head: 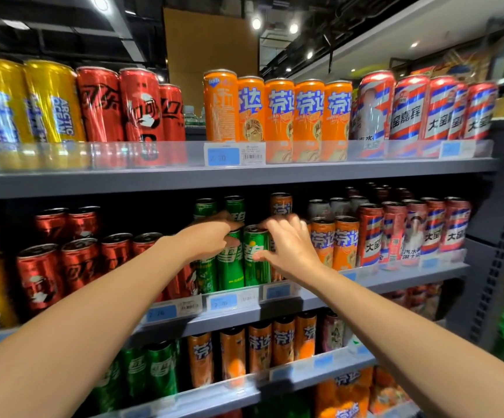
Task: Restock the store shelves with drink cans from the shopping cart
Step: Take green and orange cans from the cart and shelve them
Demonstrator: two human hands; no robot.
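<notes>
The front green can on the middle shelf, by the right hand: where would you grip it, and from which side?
Grip the green can round its upper body, coming from the front. It stands upright at the shelf edge, another green can tight on its left and orange cans to its right, so only front and top are free. The right hand is already there.

Green cans (256, 256) sit between red cans (78, 263) and orange cans (335, 241) on grey shelves (395, 274).

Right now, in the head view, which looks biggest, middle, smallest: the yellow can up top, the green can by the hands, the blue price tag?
1. Yellow can, though it sits nearer the camera.
2. Green can.
3. Blue price tag.
</notes>
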